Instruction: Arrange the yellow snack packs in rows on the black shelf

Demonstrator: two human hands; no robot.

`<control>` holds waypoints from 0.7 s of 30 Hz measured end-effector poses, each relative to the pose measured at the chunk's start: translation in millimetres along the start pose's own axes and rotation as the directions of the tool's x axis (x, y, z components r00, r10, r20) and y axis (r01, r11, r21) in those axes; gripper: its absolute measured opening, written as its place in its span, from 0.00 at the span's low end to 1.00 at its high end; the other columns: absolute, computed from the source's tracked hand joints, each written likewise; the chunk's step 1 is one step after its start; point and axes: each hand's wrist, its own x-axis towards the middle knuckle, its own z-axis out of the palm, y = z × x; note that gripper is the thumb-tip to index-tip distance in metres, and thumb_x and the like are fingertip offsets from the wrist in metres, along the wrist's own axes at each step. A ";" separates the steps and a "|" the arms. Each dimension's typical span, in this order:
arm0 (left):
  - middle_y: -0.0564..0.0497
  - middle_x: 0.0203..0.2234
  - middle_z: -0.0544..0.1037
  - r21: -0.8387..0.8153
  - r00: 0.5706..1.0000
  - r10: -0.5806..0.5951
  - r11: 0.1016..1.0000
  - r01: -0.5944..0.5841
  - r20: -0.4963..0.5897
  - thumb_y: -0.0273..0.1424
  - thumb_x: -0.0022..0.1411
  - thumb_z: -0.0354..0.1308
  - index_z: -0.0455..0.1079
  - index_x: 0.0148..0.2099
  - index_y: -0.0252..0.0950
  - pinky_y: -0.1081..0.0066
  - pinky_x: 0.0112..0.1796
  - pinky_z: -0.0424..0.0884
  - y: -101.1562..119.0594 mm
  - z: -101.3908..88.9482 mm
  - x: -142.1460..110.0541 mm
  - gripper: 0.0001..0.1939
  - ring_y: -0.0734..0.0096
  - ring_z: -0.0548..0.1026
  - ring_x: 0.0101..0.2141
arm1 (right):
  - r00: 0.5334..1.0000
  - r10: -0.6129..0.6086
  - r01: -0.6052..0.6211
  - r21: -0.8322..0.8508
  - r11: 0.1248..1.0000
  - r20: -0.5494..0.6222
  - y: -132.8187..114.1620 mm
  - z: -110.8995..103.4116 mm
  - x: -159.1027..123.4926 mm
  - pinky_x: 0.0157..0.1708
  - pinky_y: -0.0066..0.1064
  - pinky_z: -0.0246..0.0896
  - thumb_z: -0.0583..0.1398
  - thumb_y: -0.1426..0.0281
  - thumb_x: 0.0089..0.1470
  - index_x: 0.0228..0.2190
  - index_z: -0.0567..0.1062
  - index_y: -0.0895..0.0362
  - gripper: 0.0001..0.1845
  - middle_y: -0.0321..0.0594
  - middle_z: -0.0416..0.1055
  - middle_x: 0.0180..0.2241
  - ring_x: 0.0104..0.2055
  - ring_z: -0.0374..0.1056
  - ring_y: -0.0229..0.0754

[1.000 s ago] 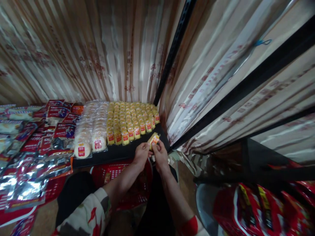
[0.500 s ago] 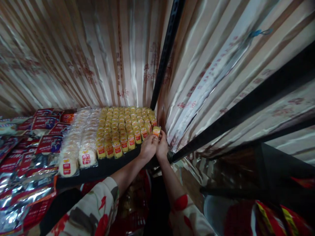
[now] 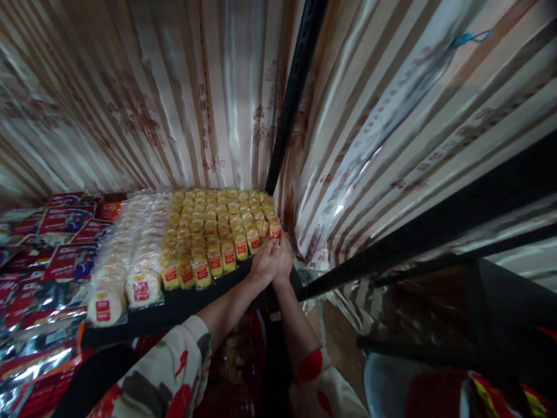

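Observation:
My left hand [image 3: 262, 264] and my right hand [image 3: 285, 259] are pressed together at the front right corner of a black shelf [image 3: 183, 305]. Both have their fingers closed on a small yellow packet with a red label [image 3: 275, 230], set upright at the right end of the front row. Behind it stand many rows of the same yellow packets [image 3: 217, 223]. My sleeves are patterned in cream, red and grey.
Round pale cakes in clear wrappers [image 3: 130, 261] fill the shelf left of the yellow packets. Red and silver foil bags [image 3: 47, 261] lie further left. A black shelf post [image 3: 291, 98] rises behind, with striped plastic sheeting around. A red basket [image 3: 243, 360] sits below.
Both hands carried the yellow packet up from in front of the shelf and set it at the right end of the front row. The camera moved closer and tilted up.

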 end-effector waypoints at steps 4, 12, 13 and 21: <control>0.48 0.60 0.62 0.090 0.998 0.062 0.994 -0.063 0.007 0.27 0.62 0.42 0.54 0.64 0.41 0.55 0.62 0.47 -3.2 11.8 -3.9 0.27 0.62 0.52 0.63 | 0.995 -0.095 0.094 -0.110 0.989 -0.002 0.9 4.3 -8.0 0.57 0.45 0.52 0.44 0.74 0.56 0.57 0.57 0.65 0.27 0.56 0.61 0.55 0.60 0.53 0.47; 0.48 0.59 0.63 0.097 0.999 -0.027 0.995 0.031 -0.035 0.24 0.61 0.41 0.57 0.62 0.41 0.50 0.61 0.43 2.6 3.6 -15.8 0.27 0.62 0.51 0.63 | 0.995 -0.071 0.084 -0.206 0.975 0.068 -0.3 -0.9 -22.0 0.58 0.47 0.51 0.45 0.75 0.56 0.57 0.58 0.68 0.27 0.61 0.55 0.59 0.62 0.50 0.52; 0.47 0.59 0.63 0.075 0.998 -0.054 0.995 0.058 -0.042 0.23 0.61 0.40 0.57 0.62 0.39 0.51 0.61 0.43 7.0 1.8 -15.7 0.27 0.62 0.52 0.62 | 0.994 -0.073 0.087 -0.206 0.975 0.078 0.8 -0.9 -21.9 0.58 0.47 0.50 0.45 0.75 0.56 0.57 0.59 0.67 0.27 0.60 0.55 0.59 0.62 0.50 0.51; 0.43 0.52 0.71 -0.081 0.984 -0.179 0.981 0.178 -0.011 0.27 0.62 0.43 0.67 0.54 0.34 0.62 0.58 0.59 10.9 -46.5 -13.9 0.21 0.64 0.68 0.54 | 0.991 -0.104 0.111 -0.071 0.991 0.090 9.5 12.7 -12.0 0.59 0.42 0.50 0.43 0.76 0.56 0.59 0.54 0.67 0.29 0.56 0.53 0.60 0.64 0.45 0.45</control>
